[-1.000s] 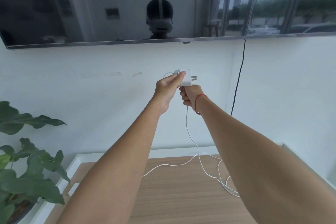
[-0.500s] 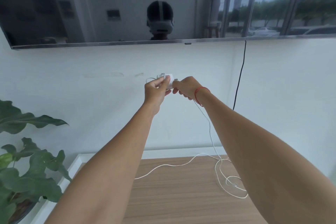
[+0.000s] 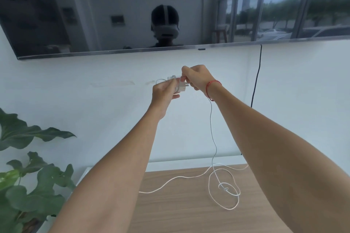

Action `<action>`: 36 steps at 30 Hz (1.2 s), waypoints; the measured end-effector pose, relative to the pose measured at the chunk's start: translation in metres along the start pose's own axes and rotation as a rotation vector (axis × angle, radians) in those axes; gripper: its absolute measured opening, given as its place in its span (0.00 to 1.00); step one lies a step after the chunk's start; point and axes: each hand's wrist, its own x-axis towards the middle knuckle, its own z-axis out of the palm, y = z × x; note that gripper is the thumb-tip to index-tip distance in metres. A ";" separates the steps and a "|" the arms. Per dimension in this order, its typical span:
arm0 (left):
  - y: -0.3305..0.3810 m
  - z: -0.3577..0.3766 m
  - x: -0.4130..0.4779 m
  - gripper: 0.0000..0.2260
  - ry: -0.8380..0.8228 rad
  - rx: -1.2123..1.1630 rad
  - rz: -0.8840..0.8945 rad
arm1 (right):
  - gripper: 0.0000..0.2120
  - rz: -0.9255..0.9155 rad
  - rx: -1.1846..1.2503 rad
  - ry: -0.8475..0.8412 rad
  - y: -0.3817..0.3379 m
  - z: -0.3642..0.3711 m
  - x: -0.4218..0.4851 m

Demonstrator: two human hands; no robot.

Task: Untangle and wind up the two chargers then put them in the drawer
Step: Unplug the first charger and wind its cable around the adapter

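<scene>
White charger, prongs pointing right, gripped by left hand; right hand pinches its cable

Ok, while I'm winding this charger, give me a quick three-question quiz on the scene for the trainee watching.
1. True or false: the white cable hangs from the raised hands and ends in loops on the wooden tabletop.
2. Which wrist wears the red string? A left, B right, C both.
3. Fill in: the left hand grips the charger ___, while the right hand pinches the white cable beside it.
Key: 1 true. 2 B. 3 plug.
</scene>
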 end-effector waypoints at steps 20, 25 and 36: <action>0.007 -0.003 0.014 0.14 -0.192 0.037 0.018 | 0.14 -0.019 0.215 0.190 0.011 0.003 0.030; 0.014 -0.012 0.017 0.14 -0.196 -0.044 -0.049 | 0.14 -0.036 0.227 0.124 0.007 0.010 0.037; 0.053 -0.017 0.028 0.08 -0.141 -0.133 -0.019 | 0.12 0.187 0.583 0.000 0.005 0.019 0.055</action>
